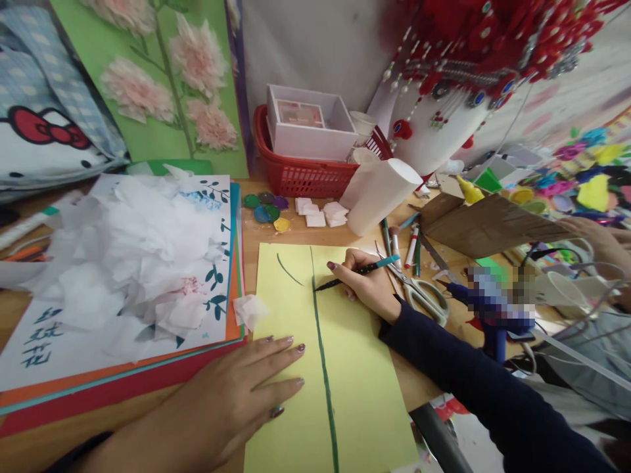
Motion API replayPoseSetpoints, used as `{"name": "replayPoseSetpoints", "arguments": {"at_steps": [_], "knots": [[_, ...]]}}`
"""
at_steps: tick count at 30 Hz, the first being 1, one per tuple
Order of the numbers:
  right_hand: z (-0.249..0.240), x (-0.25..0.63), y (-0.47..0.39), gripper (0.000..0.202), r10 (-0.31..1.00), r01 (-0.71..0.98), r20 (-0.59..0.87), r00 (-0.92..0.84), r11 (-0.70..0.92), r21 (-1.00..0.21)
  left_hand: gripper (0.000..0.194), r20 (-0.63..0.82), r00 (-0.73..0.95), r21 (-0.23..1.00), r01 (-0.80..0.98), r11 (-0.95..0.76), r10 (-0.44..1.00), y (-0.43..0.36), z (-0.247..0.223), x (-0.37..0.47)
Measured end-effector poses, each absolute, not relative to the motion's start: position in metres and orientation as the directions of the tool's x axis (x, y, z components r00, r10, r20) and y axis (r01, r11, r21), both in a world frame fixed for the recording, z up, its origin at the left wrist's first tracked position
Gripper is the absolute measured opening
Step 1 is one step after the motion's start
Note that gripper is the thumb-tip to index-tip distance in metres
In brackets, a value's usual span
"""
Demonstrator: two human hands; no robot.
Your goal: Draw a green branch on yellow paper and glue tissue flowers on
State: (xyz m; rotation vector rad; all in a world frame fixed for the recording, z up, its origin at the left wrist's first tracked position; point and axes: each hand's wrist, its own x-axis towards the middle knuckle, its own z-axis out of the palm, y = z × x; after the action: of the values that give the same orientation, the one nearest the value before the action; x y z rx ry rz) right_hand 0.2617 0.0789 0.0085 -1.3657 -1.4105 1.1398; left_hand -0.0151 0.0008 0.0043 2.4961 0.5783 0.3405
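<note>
Evidently the hands are apart: the right hand is closed around a pen, while the left hand lies flat with nothing in its grip, fingers across the left edge of a yellow sheet. That sheet lies mid-counter, its lower right corner seeming to overhang the near edge. The pen's tip is at the green line, near its thin upper end; whether it touches is hard to tell.

If the left hand eases off, the sheet could slide and the stroke wander. Wet ink, if it is wet, might smear should the right hand drift left. The scissors sit just beside the right wrist, where the sleeve could catch them, and a knock at the overhanging corner would likely jolt the sheet. A tissue scrap overlapping its left edge could snag under the fingers.
</note>
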Motion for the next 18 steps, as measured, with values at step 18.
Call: {"name": "replayPoseSetpoints", "arguments": {"at_steps": [18], "knots": [[0.0087, 0.258, 0.0828, 0.053, 0.999, 0.235, 0.0, 0.048, -0.011, -0.972, 0.042, 0.111, 0.868, 0.585, 0.337, -0.737, 0.485, 0.0001, 0.0089, -0.0139]]}}
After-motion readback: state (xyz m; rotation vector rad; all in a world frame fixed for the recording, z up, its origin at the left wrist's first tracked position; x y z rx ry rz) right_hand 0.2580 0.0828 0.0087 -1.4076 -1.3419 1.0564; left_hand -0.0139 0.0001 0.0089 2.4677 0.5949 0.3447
